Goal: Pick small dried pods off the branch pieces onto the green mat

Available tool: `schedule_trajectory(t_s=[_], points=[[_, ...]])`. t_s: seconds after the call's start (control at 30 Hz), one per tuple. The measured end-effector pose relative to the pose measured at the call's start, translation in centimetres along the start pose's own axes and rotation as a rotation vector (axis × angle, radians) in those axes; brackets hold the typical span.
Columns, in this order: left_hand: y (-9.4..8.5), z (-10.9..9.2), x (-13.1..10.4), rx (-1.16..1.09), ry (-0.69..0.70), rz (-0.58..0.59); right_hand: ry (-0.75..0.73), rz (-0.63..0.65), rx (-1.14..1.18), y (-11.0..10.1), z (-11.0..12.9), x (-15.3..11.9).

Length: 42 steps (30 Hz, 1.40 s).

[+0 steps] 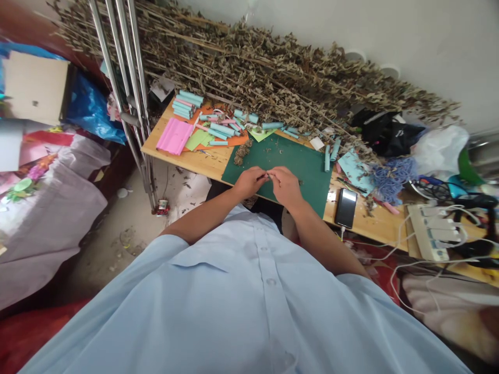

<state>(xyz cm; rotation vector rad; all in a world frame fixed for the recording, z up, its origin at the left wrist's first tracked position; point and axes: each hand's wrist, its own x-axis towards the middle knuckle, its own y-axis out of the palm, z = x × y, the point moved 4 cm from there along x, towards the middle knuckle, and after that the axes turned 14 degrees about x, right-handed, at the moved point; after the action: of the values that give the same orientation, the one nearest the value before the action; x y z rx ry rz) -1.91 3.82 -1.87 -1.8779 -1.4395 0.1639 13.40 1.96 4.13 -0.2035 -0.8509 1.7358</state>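
Note:
My left hand (250,182) and my right hand (285,185) meet over the near edge of a green cutting mat (304,161). The fingers of both are pinched together, fingertip to fingertip, around something too small to make out. Just beyond my left hand lies a clump of dried plant matter (243,151) on the mat. Small dry crumbs are scattered across the mat. Behind it are rolled blue paper tubes (224,129), with a few pink ones among them, on orange and green paper.
Dried leafy stalks (273,72) are heaped along the wall. Metal poles (130,93) stand at the table's left end. Pink paper (174,136) lies nearby. On the right are a charging phone (346,208), blue yarn (393,176), and a power strip (428,234) with trailing white cables.

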Motion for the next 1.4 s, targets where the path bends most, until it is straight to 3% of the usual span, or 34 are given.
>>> schedule_trajectory(t_s=[0.4, 0.77, 1.13, 1.4], points=[[0.1, 0.2, 0.1, 0.023, -0.027, 0.006, 0.061, -0.116, 0.105, -0.1, -0.5, -0.5], [0.1, 0.2, 0.0, 0.015, -0.019, -0.009, 0.101, -0.107, 0.103, 0.2, -0.9, -0.7], [-0.2, 0.4, -0.4, 0.002, 0.021, -0.043, 0.177, -0.192, 0.239, 0.7, -1.8, -1.2], [0.2, 0.8, -0.9, -0.025, -0.063, -0.094, 0.202, -0.217, 0.314, 0.8, -1.5, -1.1]])
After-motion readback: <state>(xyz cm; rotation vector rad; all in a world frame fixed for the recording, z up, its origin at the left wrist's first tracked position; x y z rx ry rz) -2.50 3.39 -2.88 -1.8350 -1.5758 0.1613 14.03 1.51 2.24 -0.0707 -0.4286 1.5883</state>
